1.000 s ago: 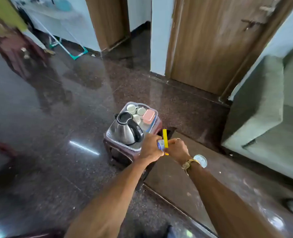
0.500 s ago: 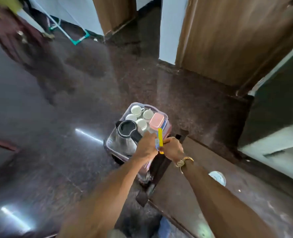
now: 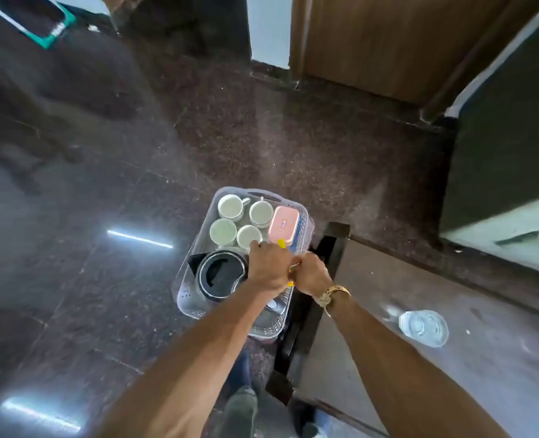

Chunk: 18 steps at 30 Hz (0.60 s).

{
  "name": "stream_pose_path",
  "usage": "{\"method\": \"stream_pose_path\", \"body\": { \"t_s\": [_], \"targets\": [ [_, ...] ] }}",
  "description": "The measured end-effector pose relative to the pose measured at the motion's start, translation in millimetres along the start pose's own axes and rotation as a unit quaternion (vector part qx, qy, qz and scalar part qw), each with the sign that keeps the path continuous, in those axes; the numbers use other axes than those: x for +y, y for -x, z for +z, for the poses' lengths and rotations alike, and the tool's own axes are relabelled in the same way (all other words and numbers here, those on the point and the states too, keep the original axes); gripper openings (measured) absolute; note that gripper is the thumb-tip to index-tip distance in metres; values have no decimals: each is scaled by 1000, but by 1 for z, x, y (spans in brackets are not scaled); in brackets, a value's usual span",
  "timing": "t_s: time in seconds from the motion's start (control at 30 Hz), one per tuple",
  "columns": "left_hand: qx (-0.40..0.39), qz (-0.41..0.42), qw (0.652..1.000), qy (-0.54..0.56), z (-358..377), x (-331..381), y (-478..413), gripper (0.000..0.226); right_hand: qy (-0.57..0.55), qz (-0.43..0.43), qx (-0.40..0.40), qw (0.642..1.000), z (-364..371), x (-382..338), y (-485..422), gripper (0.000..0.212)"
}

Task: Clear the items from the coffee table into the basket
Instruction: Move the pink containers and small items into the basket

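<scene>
A clear plastic basket (image 3: 188,287) stands just left of the coffee table (image 3: 372,311). It holds several white cups (image 3: 231,207), a pink lidded box (image 3: 284,223) and a steel kettle (image 3: 220,275). Both hands are over the basket's right side, knuckles together. My left hand (image 3: 269,268) and my right hand (image 3: 312,275) both grip a thin yellow item (image 3: 281,243), of which only the ends show; a small blue thing seen earlier between them is now hidden. A clear glass lid-like disc (image 3: 423,327) lies on the table.
A green sofa (image 3: 508,172) stands at the right, close to the table's far edge. A wooden door (image 3: 388,42) is behind. Dark polished floor (image 3: 88,248) spreads to the left. My leg and foot (image 3: 239,409) show below the basket.
The camera has tilted down and closer. Both hands have lowered the yellow item into the basket beside the pink box; it now shows less between the hands.
</scene>
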<state>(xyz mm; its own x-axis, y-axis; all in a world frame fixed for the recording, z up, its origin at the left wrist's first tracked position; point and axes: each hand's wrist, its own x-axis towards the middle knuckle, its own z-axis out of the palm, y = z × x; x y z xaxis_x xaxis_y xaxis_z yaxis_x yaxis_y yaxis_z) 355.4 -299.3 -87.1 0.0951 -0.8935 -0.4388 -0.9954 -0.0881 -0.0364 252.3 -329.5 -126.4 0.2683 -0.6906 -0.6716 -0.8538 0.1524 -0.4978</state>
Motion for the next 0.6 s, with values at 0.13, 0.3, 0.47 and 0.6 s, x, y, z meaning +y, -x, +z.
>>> {"method": "stream_pose_path", "body": {
  "t_s": [0.13, 0.3, 0.47, 0.6],
  "targets": [
    [-36, -1, 999, -17, 8, -6, -18, 19, 34, -7, 5, 999, 10, -8, -9, 13],
    [-49, -20, 999, -1, 14, -12, -29, 26, 89, -7, 10, 996, 15, -15, -15, 25],
    [-64, -12, 997, 38, 5, -18, -32, 26, 78, 34, 9, 996, 11, -20, -17, 24],
    [-53, -5, 997, 47, -6, -28, -30, 29, 45, 47, 20, 998, 4, -22, -15, 28]
  ]
}}
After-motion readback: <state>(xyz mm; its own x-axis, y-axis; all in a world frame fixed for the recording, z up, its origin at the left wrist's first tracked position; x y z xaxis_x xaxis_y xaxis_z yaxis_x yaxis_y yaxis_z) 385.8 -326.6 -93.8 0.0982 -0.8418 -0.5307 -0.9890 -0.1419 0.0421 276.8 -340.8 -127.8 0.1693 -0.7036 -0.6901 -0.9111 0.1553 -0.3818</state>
